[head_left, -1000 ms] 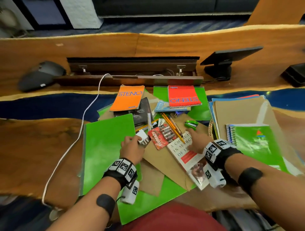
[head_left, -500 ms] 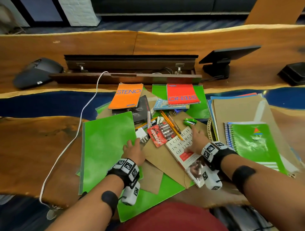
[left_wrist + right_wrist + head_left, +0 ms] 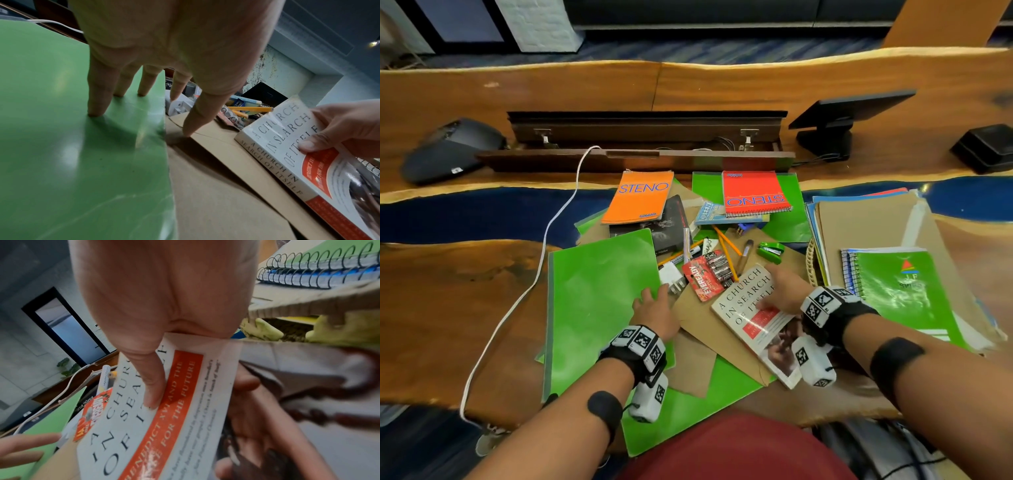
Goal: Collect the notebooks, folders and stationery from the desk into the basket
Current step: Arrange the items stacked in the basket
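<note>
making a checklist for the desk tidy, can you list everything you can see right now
steno pads: 2, orange and red, far side of pile
green folder: 1 large, left of pile, more green ones beneath
brown envelope: 1, under the book
book: 1, white and red, centre
battery pack: 1, red, beside the book
pencils: several, yellow, mid pile
stapler: 1, green, right of pencils
spiral notebook: 1, green, atop the stack on the basket, right
white cable: 1, left
left hand: fingers flat on the green folder
right hand: gripping the book
</note>
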`<state>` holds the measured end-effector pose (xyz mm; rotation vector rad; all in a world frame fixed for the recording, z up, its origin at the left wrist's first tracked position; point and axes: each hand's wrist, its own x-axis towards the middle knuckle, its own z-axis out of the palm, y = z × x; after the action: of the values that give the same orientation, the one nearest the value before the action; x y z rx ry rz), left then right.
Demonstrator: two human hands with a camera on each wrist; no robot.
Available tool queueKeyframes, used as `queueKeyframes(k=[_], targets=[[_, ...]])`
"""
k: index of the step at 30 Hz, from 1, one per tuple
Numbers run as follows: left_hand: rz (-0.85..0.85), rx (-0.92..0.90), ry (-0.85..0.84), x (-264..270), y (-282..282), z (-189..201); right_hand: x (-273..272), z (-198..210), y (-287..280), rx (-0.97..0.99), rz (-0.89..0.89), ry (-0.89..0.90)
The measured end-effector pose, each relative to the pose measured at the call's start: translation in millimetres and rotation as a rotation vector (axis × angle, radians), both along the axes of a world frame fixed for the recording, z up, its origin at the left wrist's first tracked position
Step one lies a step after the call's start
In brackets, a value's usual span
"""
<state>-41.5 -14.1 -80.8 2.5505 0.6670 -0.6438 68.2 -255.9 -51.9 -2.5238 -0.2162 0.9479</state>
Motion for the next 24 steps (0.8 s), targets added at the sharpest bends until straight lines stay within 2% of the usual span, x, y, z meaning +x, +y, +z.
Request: queueKeyframes(k=[13, 19, 24], targets=[[-0.015, 0.031, 0.006, 0.8, 1.4, 0.3, -2.8, 16.2, -7.9, 0.192, 0.007, 0.117], [0.026, 0.053, -0.049, -6.5, 3.0, -5.6, -5.1, 7.4, -3.1, 0.161, -0.066, 0.019], [0.137, -0.065, -0.122, -10.7, 21.3, -6.5, -4.1, 0.3, 7.8, 0.064, -0.042, -0.087]])
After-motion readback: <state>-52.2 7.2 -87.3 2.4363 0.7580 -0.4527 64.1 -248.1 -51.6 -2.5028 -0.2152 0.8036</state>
